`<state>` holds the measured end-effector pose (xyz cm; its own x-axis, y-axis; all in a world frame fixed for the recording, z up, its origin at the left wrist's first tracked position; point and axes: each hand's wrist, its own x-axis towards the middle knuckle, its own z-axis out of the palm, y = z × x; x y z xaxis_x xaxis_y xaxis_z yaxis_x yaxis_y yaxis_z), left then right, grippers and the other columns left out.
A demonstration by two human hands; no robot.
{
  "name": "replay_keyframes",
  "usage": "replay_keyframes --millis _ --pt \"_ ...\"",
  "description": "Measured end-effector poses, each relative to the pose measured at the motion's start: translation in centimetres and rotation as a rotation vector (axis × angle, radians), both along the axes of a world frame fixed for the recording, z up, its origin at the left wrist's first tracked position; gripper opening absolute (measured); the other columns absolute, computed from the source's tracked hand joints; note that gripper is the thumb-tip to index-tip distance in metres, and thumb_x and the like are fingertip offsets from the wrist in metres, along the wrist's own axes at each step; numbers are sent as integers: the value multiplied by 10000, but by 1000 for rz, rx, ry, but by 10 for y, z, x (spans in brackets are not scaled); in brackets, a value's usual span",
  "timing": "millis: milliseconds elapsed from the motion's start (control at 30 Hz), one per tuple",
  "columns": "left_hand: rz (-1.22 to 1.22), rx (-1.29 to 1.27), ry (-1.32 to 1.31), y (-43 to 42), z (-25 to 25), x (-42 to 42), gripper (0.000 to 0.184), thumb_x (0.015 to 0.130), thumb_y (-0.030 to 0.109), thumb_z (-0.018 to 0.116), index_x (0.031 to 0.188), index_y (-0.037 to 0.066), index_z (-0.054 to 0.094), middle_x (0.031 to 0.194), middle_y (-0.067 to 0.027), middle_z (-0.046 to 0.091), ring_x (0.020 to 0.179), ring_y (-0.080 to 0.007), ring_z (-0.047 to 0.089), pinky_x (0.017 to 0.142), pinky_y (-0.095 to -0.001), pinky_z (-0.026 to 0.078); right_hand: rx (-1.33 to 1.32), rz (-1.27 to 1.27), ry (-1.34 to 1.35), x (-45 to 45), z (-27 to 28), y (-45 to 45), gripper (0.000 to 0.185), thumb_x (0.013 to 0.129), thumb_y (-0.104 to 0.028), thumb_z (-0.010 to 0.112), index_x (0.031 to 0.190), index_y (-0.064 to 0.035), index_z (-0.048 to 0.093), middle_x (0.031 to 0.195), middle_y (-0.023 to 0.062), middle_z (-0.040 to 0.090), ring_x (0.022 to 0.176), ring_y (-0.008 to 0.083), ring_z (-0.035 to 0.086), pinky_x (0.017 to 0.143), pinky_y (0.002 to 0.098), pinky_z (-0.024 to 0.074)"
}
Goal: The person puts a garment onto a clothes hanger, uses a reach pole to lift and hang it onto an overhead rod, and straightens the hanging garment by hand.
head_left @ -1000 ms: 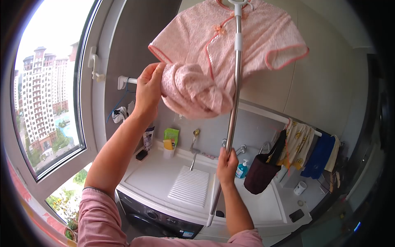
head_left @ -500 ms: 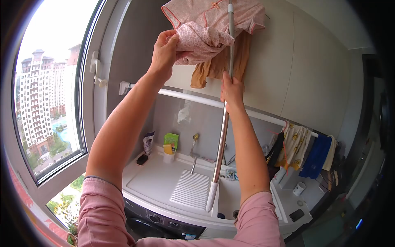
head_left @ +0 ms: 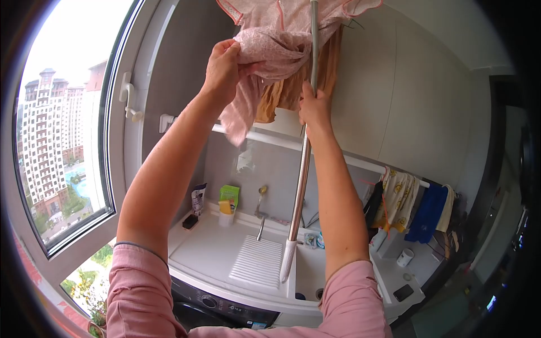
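At the top centre hangs a pink patterned garment (head_left: 273,48) with red-trimmed sleeves, its upper part cut off by the frame. My left hand (head_left: 223,66) pinches its bunched lower part, and a loose end dangles below. My right hand (head_left: 314,107) is wrapped round a metal pole (head_left: 301,186), which runs from the top of the view down in front of the garment to a white end above the sink counter. Brown cloth (head_left: 332,62) hangs behind the garment and the pole.
A white rail (head_left: 265,137) crosses behind my arms, with small cloths and a blue cloth (head_left: 426,214) at its right. Below are a ribbed washboard counter (head_left: 256,261), a sink (head_left: 310,273) and a washing machine (head_left: 225,307). An open window (head_left: 62,141) stands left.
The garment and pole have moved up and away, and my right hand has risen along with them. A loose end of the garment has dropped below my left hand. Brown cloth has come into view behind.
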<state>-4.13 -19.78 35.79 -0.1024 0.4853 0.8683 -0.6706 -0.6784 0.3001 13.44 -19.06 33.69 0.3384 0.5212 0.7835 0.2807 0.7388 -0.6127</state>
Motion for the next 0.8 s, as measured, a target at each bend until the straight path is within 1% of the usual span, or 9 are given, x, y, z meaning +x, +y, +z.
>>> replay_keyframes --millis 133,167,200,267,300,400,567,667,800 --pt "-132 -195 61 17 -24 7 246 836 148 349 1023 -12 346 954 -166 457 791 -240 552 622 -247 490 -33 -39 46 -1 -10 -14 301 800 -316 468 723 -28 425 494 1 356 329 78 285 298 228 218" --pt "-237 -188 58 23 -30 7 203 835 134 331 972 -12 298 910 -170 438 728 -259 562 575 -250 502 -34 -40 48 -2 -14 -18 301 800 -316 468 723 -28 425 494 1 356 329 78 285 298 228 218" --pt "-240 -194 61 27 -37 9 203 835 134 331 972 -12 298 910 -170 438 728 -259 562 575 -250 502 -30 13 53 -2 -19 -22 306 800 -318 467 720 -26 423 490 1 355 331 76 286 296 228 218" --pt "-457 -287 41 32 -54 12 229 835 135 339 980 -36 292 947 -184 426 756 -264 555 578 -248 502 -32 61 60 1 -29 -29 312 800 -320 467 716 -24 422 486 0 354 332 74 288 295 227 219" --pt "-523 -224 84 33 -62 12 268 833 140 349 997 -61 284 987 -201 410 781 -271 549 591 -251 504 -29 72 53 4 -35 -32 316 801 -324 465 717 -22 423 485 -1 352 334 70 288 295 225 217" --pt "-516 -340 56 30 -84 24 320 831 155 370 1013 -100 307 981 -204 438 826 -260 544 627 -241 500 -55 50 52 15 -52 -37 330 802 -334 461 721 -16 429 478 -7 342 338 61 285 293 216 210" --pt "-628 -549 13 35 -116 38 420 813 141 410 1098 -80 194 1053 -229 377 860 -283 534 671 -268 509 -79 -21 7 36 -100 -49 314 808 -330 454 710 -32 441 466 -26 323 335 45 269 293 198 209" --pt "-746 -561 110 40 -141 47 393 808 160 418 1087 -65 257 1004 -211 441 846 -253 547 674 -242 502 -81 -44 -41 52 -139 -53 292 816 -301 447 696 -35 447 459 -41 315 348 31 272 306 186 210" --pt "-739 -579 255 31 -179 59 339 817 161 395 1060 -56 301 939 -187 526 775 -207 574 629 -217 498 -32 -262 -180 84 -210 -56 262 818 -248 454 668 -33 449 489 -50 333 404 19 297 351 176 230"
